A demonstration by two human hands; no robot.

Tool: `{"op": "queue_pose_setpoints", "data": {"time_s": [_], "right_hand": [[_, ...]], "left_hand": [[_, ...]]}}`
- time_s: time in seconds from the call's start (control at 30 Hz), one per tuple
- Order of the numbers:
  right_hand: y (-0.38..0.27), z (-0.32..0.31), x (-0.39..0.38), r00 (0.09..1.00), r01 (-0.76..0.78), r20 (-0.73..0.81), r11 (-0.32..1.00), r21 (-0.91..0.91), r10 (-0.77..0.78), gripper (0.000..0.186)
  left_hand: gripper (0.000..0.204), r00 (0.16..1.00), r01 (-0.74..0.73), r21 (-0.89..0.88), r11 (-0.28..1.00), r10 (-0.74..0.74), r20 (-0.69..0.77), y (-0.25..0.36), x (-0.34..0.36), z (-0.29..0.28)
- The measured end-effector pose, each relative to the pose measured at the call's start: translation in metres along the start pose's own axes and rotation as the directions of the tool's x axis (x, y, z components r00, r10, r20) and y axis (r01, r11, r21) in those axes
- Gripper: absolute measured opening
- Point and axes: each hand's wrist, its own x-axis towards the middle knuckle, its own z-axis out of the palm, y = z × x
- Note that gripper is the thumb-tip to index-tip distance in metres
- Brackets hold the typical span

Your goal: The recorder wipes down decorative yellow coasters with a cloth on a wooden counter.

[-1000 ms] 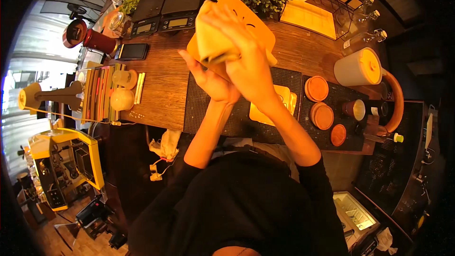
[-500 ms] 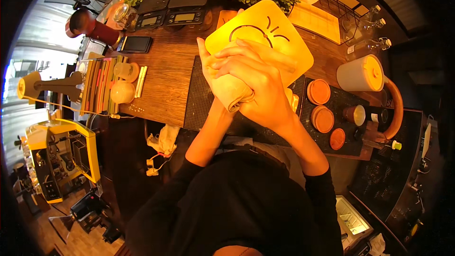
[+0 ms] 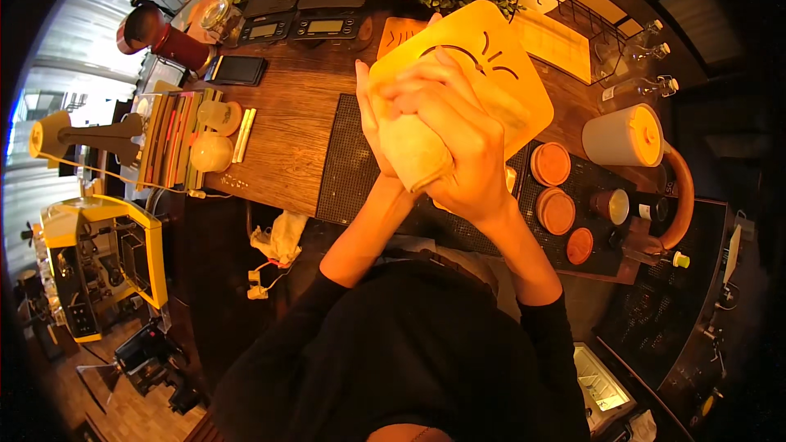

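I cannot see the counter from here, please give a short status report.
Both hands up: right hand pressing cloth on yellow tray, left hand behind the tray. Below them, black mat; round lids to the right, apart.

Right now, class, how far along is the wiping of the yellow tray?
In hand: the left hand steadies the yellow tray upright above the wooden counter while the right hand presses a cloth against its face. Done: the upper face shows no marks. Left: the part under the cloth cannot be judged.
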Motion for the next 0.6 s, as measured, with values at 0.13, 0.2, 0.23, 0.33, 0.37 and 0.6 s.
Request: {"op": "queue_pose_setpoints", "data": {"time_s": [0.13, 0.2, 0.23, 0.33, 0.37, 0.6], "right_hand": [[-0.003, -0.008, -0.003, 0.991, -0.075, 0.115, 0.995, 0.067, 0.067, 0.037], [-0.001, -0.006, -0.002, 0.998, -0.054, 0.020, 0.989, 0.141, 0.052, 0.035], [-0.001, -0.006, -0.001, 0.999, -0.041, -0.028, 0.983, 0.177, 0.047, 0.034], [-0.008, 0.001, 0.003, 0.998, -0.035, -0.051, 0.998, 0.051, 0.038, 0.030], [-0.009, 0.002, 0.003, 0.998, -0.034, -0.061, 0.999, -0.013, 0.033, 0.029], [-0.017, -0.022, -0.009, 0.980, -0.135, 0.165, 0.981, 0.136, 0.112, 0.025]], "left_hand": [[0.072, 1.000, 0.004, 0.074, 0.997, -0.005, 0.014, -0.001, -0.003, -0.008], [0.071, 0.997, -0.016, 0.345, 0.939, 0.042, -0.070, -0.002, -0.005, -0.012], [0.071, 0.997, -0.018, 0.345, 0.938, 0.044, -0.069, -0.002, -0.005, -0.011], [0.069, 0.993, -0.070, 0.240, 0.968, 0.090, -0.074, -0.004, -0.003, -0.002], [0.069, 0.993, -0.068, 0.238, 0.969, 0.088, -0.074, -0.004, -0.003, -0.003], [0.070, 0.996, -0.066, -0.028, 0.997, 0.064, -0.054, 0.011, -0.007, -0.031]]}}
